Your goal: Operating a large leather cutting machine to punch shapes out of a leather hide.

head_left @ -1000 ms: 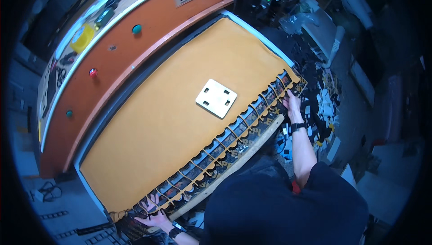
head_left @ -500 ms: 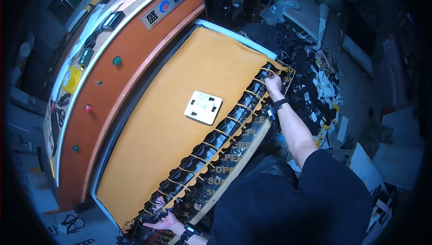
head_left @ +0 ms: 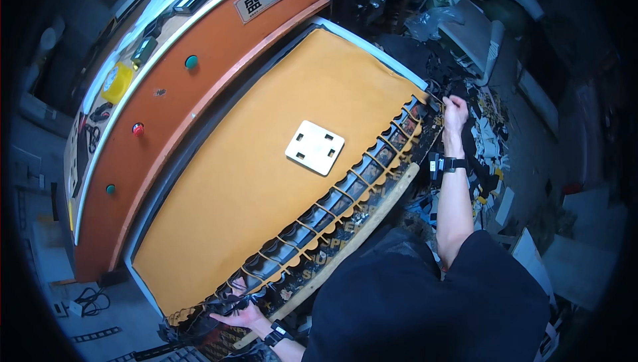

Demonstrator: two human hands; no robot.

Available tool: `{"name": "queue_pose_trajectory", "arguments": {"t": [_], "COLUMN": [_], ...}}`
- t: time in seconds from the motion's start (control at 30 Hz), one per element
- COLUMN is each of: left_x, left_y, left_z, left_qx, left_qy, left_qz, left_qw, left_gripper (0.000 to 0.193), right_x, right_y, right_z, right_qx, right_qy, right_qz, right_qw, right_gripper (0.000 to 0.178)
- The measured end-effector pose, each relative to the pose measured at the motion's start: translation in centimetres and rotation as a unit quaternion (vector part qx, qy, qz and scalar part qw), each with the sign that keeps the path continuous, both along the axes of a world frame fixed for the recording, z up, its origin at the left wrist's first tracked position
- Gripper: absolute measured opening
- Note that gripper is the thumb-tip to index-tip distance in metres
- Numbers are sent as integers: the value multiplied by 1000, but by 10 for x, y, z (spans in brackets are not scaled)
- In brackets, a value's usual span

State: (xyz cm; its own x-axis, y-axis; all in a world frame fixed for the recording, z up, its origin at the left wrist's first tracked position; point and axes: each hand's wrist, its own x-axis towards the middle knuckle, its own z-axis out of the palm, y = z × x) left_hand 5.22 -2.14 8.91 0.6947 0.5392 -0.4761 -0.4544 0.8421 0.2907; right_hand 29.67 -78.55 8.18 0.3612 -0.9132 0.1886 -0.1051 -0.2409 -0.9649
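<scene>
Orange machine housing backs the bench; the orange sheet (head_left: 266, 162) has stayed flat under the white square plate (head_left: 315, 147). Your left hand (head_left: 240, 312) and right hand (head_left: 454, 108) keep clamped on the sheet's scalloped near edge, at opposite corners, stretching it.
</scene>
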Motion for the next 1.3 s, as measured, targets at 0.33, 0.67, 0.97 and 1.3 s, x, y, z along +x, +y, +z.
{"name": "queue_pose_trajectory", "arguments": {"t": [0.33,0.67,0.97,1.3], "left_x": [-43,-120,-191,-125], "left_y": [-14,23,175,270], "left_z": [-32,19,-3,-10], "left_qx": [-126,290,522,778], "left_qy": [261,369,662,532], "left_qz": [-58,18,151,-273], "left_qw": [955,883,516,194], "left_gripper": [46,26,54,56], "right_x": [-29,10,-69,-161], "right_y": [43,182,467,650], "right_z": [-87,-67,17,2], "right_qx": [45,-141,-183,-399], "right_qy": [103,147,187,120], "right_qz": [49,445,812,884], "right_qw": [993,872,521,211], "right_gripper": [15,23,46,96]}}
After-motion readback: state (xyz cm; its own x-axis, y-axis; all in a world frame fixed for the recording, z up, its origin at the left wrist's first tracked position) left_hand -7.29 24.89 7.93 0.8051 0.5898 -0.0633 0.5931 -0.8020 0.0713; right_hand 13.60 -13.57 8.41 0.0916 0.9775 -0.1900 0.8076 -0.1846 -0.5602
